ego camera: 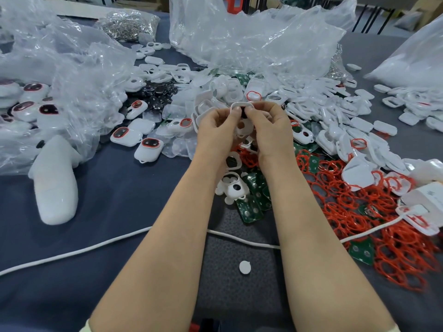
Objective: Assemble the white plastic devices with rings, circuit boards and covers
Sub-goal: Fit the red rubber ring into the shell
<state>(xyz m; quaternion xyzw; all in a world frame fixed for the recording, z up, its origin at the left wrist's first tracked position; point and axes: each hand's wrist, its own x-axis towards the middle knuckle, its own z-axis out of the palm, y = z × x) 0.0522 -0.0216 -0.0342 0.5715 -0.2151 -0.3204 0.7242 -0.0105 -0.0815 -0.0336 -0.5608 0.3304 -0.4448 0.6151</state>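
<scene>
**Both hands on one white device**

We've got our left hand and right hand both pinching the same white plastic device, held over the middle of the parts heap. Red rings sprawl to the right on the tabletop. Green circuit boards sit between our forearms, and finished devices lie to the left.

My table, under dark blue cloth, carries a white cable, a white disc, heaps of red rings, green circuit boards, white shells and crumpled clear bags.
</scene>
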